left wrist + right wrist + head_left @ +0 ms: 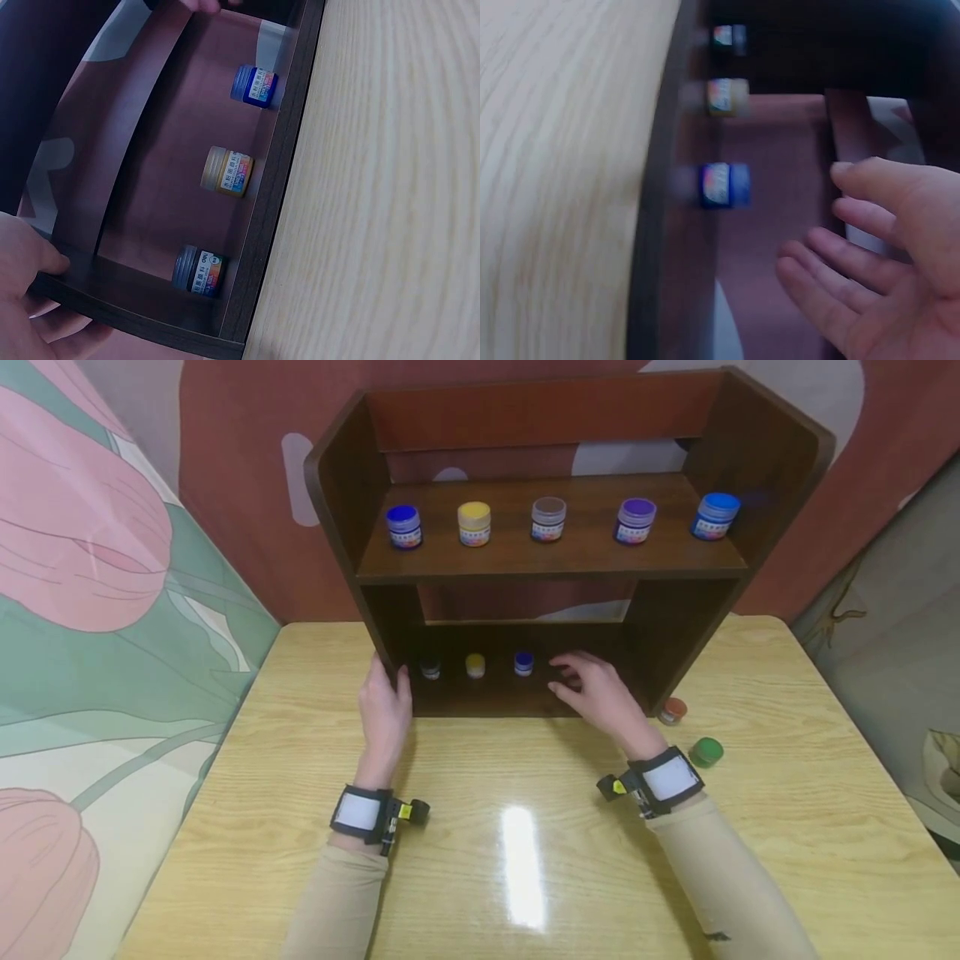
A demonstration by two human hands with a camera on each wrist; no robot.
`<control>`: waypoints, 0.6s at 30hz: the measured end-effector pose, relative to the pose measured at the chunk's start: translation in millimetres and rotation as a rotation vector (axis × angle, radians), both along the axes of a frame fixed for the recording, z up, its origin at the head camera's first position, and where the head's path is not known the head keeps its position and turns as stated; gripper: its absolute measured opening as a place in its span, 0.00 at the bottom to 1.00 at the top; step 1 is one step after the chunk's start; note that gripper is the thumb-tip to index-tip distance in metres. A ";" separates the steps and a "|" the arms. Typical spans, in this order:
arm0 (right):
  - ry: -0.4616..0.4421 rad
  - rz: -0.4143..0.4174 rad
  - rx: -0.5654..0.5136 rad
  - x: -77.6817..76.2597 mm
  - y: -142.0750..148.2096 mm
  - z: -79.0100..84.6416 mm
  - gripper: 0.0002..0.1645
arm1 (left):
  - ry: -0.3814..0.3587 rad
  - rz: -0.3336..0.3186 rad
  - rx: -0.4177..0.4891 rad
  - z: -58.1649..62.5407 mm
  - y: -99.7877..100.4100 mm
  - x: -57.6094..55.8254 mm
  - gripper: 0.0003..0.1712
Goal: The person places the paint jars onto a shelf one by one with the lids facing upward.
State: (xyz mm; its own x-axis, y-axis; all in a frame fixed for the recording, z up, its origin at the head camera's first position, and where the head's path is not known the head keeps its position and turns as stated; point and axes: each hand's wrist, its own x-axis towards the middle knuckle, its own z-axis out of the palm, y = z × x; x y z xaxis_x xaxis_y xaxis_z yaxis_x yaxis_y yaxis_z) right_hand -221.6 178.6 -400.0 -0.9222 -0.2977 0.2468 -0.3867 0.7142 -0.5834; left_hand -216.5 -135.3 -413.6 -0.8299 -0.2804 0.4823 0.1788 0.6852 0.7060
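My left hand (386, 703) grips the left side panel of a dark brown wooden shelf (540, 575), thumb inside and fingers outside. My right hand (602, 695) is at the lower compartment, fingers parted and holding nothing. To its left, apart from it, stands a small dark blue paint jar (523, 665). Farther left on the bottom board are a yellow paint jar (476, 667) and a dark paint jar (431, 669). The left wrist view shows the labels of the blue jar (255, 86), yellow jar (227, 172) and dark jar (199, 271).
Across the upper board stand several paint jars, among them a yellow-lidded jar (474, 524) and a light blue-lidded jar (715, 517). An orange-red jar (673, 711) and a green-lidded jar (706, 752) are on the wooden table (457, 877), right of the shelf.
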 end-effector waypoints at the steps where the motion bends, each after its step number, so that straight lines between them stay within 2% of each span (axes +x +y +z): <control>1: -0.004 0.005 0.016 2.6 3.3 1.3 0.22 | 0.001 0.000 0.000 0.2 0.0 0.1 0.18; 12: -0.037 0.036 0.159 29.6 43.7 10.8 0.23 | -0.002 -0.002 -0.002 -0.5 0.1 -1.3 0.18; 18: -0.068 0.038 0.198 40.4 68.0 14.7 0.24 | -0.002 0.001 -0.009 -0.2 -0.5 -0.5 0.18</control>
State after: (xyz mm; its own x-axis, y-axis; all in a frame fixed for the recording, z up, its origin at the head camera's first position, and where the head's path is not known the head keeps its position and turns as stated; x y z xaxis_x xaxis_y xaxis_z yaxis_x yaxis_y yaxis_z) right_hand -181.2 246.6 -385.2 -0.9219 -0.3691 0.1181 -0.3803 0.8031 -0.4588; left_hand -217.1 -135.8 -413.7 -0.8305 -0.2771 0.4832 0.1768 0.6915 0.7004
